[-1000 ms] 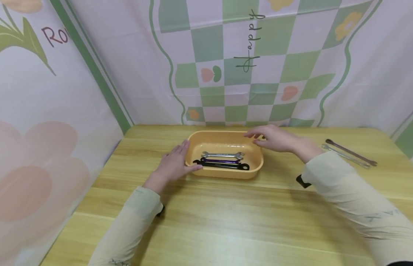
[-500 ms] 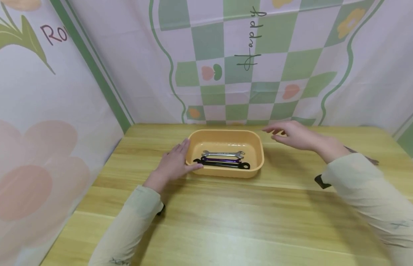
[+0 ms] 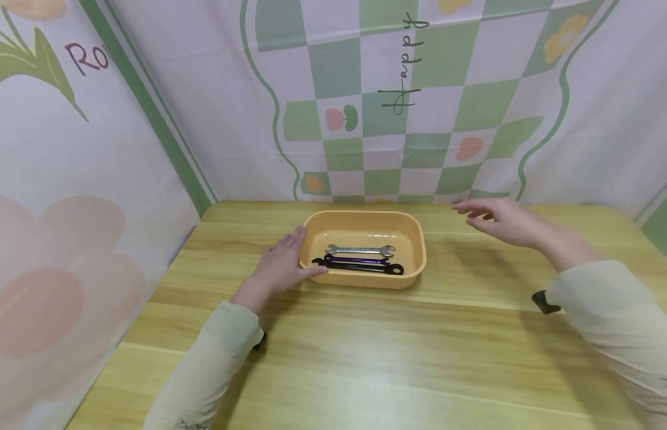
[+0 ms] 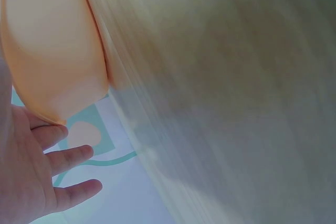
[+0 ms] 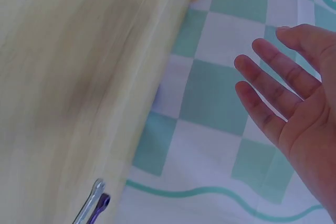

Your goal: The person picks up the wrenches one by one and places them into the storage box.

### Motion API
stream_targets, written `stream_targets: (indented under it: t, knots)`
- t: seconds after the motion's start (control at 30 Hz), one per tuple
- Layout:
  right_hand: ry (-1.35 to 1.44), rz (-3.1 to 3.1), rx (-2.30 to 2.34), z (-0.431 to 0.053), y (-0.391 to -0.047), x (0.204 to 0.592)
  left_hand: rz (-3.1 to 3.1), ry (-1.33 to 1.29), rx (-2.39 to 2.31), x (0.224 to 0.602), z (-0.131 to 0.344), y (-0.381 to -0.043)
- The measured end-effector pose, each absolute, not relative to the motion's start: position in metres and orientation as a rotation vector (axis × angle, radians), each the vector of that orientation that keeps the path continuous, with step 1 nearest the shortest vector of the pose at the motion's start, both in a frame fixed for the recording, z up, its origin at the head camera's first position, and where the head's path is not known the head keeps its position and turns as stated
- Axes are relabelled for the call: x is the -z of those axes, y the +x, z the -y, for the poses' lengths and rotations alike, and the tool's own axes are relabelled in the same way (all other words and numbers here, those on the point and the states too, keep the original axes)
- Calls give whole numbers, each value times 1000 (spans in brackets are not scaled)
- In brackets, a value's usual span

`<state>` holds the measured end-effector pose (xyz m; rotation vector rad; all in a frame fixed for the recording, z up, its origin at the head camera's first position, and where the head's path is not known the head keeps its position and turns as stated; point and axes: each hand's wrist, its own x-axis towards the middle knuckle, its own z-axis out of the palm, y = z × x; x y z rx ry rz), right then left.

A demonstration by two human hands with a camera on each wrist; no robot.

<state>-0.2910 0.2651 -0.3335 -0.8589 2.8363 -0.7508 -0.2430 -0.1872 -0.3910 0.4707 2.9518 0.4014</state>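
An orange plastic box (image 3: 360, 279) stands on the table with three wrenches lying side by side in it: a silver open-end wrench (image 3: 360, 250), a purple wrench (image 3: 360, 260) and a black combination wrench (image 3: 357, 267). My left hand (image 3: 279, 263) rests against the box's left end, its thumb laid over the near rim. The left wrist view shows its fingers (image 4: 73, 157) nearly straight beside the box's corner. Over the table right of the box hovers my right hand (image 3: 510, 222), holding nothing, fingers loosely bent.
Two more wrenches, a silver wrench (image 5: 90, 203) and a purple wrench (image 5: 100, 211), lie on the table by the right arm, which hides them in the head view. Behind the wooden table (image 3: 365, 346) hangs a green-and-white checked cloth (image 3: 384, 137).
My right hand has moved right, from over the box's far right corner to above the table, and its arm now covers the two wrenches there. The left hand and box have stayed put.
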Motion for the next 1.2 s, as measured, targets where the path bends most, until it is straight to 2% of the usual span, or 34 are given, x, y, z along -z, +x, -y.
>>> stream_targets:
  t: [0.63, 1.2]
  knots:
    - [-868, -3006, 704, -315, -282, 358, -2950, 474, -404, 391, 185, -240]
    - [-699, -3032, 724, -366, -279, 381, -2959, 474, -410, 391, 186, -241]
